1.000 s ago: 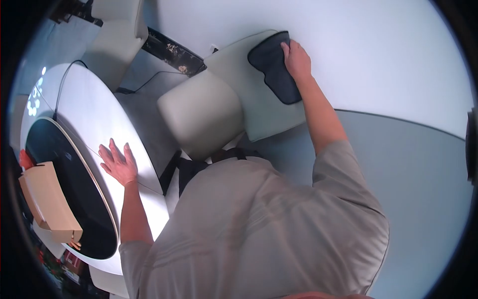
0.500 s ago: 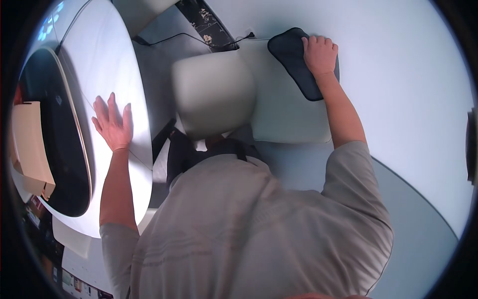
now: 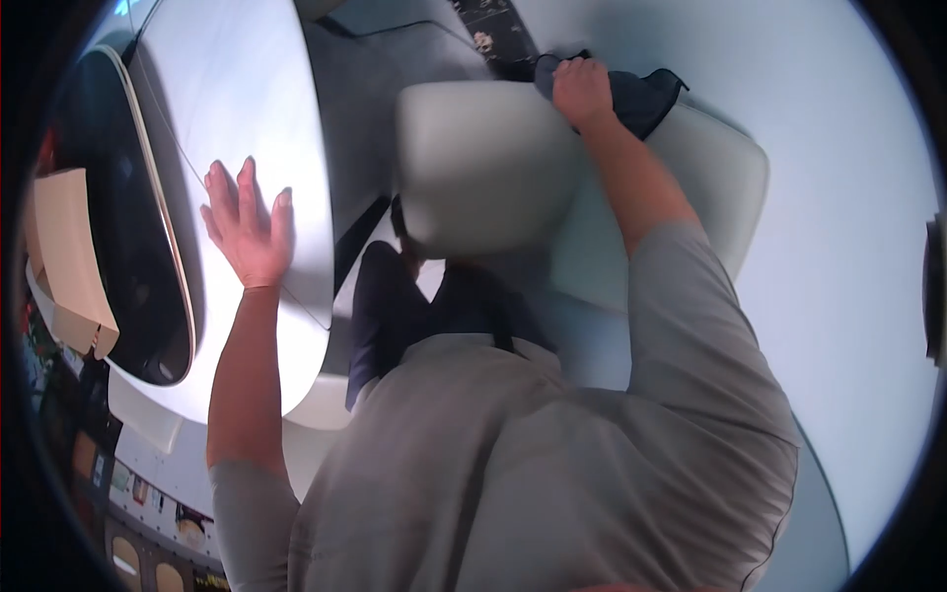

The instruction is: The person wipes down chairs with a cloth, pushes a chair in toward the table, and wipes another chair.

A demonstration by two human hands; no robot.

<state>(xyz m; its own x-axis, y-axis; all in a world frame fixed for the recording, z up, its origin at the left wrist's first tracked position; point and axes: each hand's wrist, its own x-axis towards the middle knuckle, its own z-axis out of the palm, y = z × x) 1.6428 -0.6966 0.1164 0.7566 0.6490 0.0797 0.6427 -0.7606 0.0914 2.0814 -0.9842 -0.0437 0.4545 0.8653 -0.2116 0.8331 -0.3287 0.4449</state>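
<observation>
My left hand (image 3: 248,225) lies palm down with spread fingers on the white tabletop (image 3: 256,59). It holds nothing. A dark grey cloth (image 3: 643,99) drapes over the top of a pale chair backrest (image 3: 725,163). My right hand (image 3: 582,91) has its fingers curled over the left end of this cloth, which is bunched there, while the rest hangs loose to the right. Beside the backrest is a rounded pale cushion-like chair part (image 3: 483,168), under and left of my right forearm.
On the table sits a black oval panel (image 3: 128,227) with an open cardboard box (image 3: 74,261) on it. A black cable (image 3: 395,27) runs along the floor near a dark patterned strip (image 3: 493,35). A white wall or surface (image 3: 838,197) rises at right.
My right hand has moved left along the backrest, and the cloth has gone from flat to bunched and folded. The view has shifted; my left hand stays on the table.
</observation>
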